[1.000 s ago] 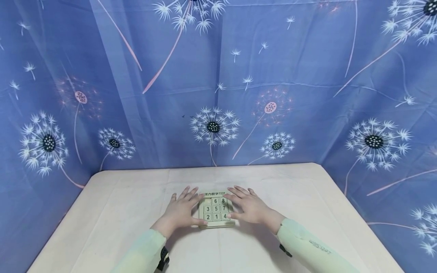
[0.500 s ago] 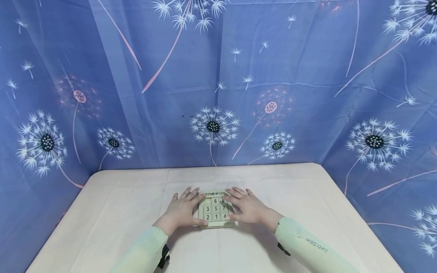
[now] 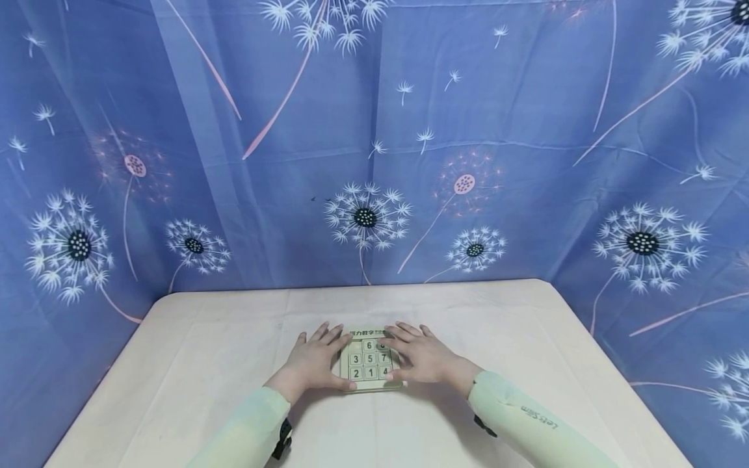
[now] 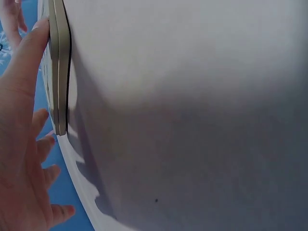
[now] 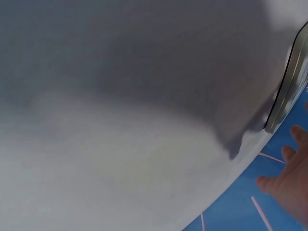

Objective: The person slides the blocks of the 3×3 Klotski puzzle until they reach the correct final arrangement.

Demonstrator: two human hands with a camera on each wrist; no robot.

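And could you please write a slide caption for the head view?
Two hands with spread fingers flank a number puzzle on a pale table, before a blue dandelion-print curtain.

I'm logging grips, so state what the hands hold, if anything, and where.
No firm grip shows: the left hand and right hand lie with fingers spread over the number puzzle's left and right sides.

The head camera looks forward and down at the sliding number puzzle (image 3: 370,359); tilted wrist cameras, closer at its left and right, share what seems its edge
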